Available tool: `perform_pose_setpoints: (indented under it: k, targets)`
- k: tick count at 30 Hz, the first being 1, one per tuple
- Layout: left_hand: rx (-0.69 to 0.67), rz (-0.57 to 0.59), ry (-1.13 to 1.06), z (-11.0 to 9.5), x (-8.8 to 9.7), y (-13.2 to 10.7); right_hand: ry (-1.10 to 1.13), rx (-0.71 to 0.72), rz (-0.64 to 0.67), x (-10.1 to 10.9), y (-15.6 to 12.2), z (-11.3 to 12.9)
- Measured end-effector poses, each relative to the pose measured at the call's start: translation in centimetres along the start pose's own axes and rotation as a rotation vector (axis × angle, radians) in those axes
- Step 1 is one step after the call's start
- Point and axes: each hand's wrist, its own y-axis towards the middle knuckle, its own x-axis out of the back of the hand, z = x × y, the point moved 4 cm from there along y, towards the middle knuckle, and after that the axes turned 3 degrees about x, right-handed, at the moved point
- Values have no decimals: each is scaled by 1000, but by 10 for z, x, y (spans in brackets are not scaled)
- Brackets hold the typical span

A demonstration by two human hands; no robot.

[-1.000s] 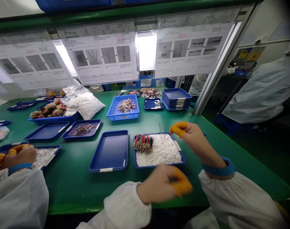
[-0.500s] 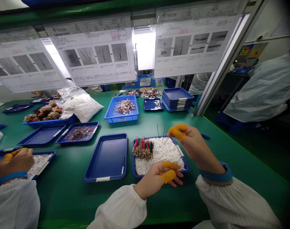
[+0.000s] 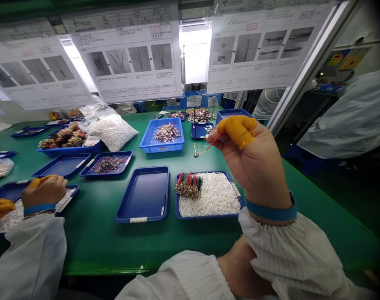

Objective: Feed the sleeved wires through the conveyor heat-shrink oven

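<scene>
My right hand (image 3: 244, 146), with yellow finger cots on thumb and finger and a blue wristband, is raised above the far side of the tray. It pinches a few thin wires (image 3: 206, 146), red, green and light-coloured, which spread down to a small round metal part. Below lies a blue tray (image 3: 208, 217) of short white tubes (image 3: 214, 193), with a bundle of red, green and black wires (image 3: 189, 186) with gold-coloured ends at its left. My left hand (image 3: 239, 260) is low, near the table's front edge; the right forearm covers its fingers.
Left of the tubes stands a blue tray (image 3: 142, 193) holding one dark piece. Farther back are a blue bin (image 3: 161, 146) of small parts, a plastic bag (image 3: 113, 129) and a tray of coloured wires (image 3: 110, 164). A co-worker's hands (image 3: 43, 193) work at the left.
My right hand has risen and come closer to the camera with the wires, whose metal end now shows. My left hand has drawn back from the tray, behind the right forearm.
</scene>
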Motion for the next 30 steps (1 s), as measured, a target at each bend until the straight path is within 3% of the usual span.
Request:
perform_pose_setpoints:
  k: [12, 17, 19, 22, 24, 27, 30]
  targets:
    - [63, 34, -82, 23, -4, -6, -69, -70, -1, 27, -11, -15]
    - [214, 79, -22, 39, 10, -20, -158, -123, 13, 46, -19, -22]
    - [128, -23, 50, 25, 23, -30, -209, -170, 34, 57, -23, -27]
    - [-200, -244, 111, -21, 38, -47, -301, -260, 92, 71, -30, -38]
    - [-344, -348, 160, -51, 43, -55, -350, -313, 142, 76, -36, -46]
    - [-412, -486, 218, -78, 48, -56, -401, -374, 223, 76, -42, -56]
    - [-395, -594, 286, -85, 57, -49, -419, -404, 269, 74, -45, -65]
